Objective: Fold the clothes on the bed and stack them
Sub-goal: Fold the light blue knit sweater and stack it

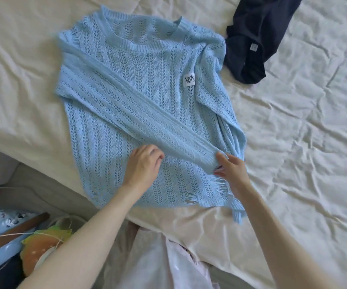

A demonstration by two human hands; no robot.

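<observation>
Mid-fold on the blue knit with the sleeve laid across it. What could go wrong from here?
1. The light blue sweater is open-knit with frayed threads at the hem; fingers of the right hand or left hand gripping the sleeve cuff could snag and pull loops.
2. Its hem lies close to the bed edge, so it may slide off.
3. The right side is bunched; folding now could lock in creases.

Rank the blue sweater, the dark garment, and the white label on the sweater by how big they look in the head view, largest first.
1. Blue sweater, spread flat on the bed.
2. Dark garment, bunched up, partly cut off by the frame and farther away, so its true size is unsure.
3. White label, plainly the smallest.
</observation>
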